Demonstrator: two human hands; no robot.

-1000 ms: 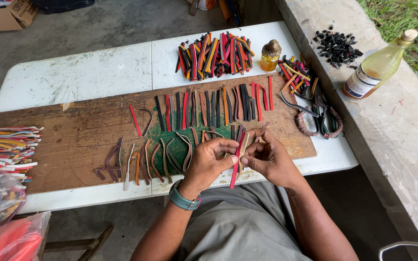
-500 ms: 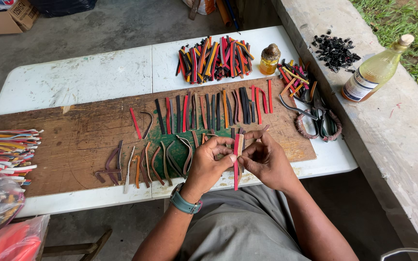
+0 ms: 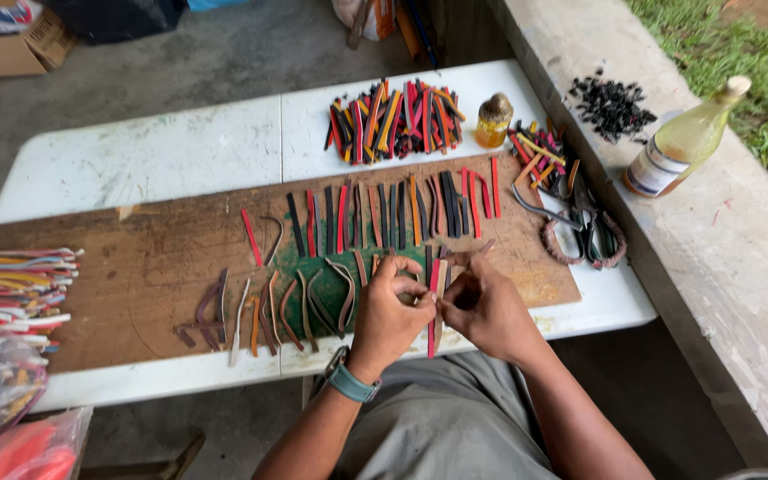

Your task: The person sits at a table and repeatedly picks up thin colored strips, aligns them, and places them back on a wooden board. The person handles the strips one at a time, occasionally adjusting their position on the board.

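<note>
Head view: at the left edge of the frame a bundle of striped strips (image 3: 15,289) overhangs the surface (image 3: 162,156). A brown board (image 3: 135,267) covers the near half of the surface and carries curved brown strips (image 3: 268,311) at lower centre and a row of straight strips (image 3: 384,213) across the middle. The left hand (image 3: 390,311) and right hand (image 3: 488,307) meet at the near board edge, both pinched shut on a small stack of strips (image 3: 435,298), red and tan, held upright between the fingertips.

The strips appear light, thin and flexible; they likely bend and slide against each other, so a pinch near the middle suits best. Open room lies on the bare white surface in the upper left. To the right, pliers (image 3: 580,218) and a bottle (image 3: 682,138) crowd the edge.
</note>
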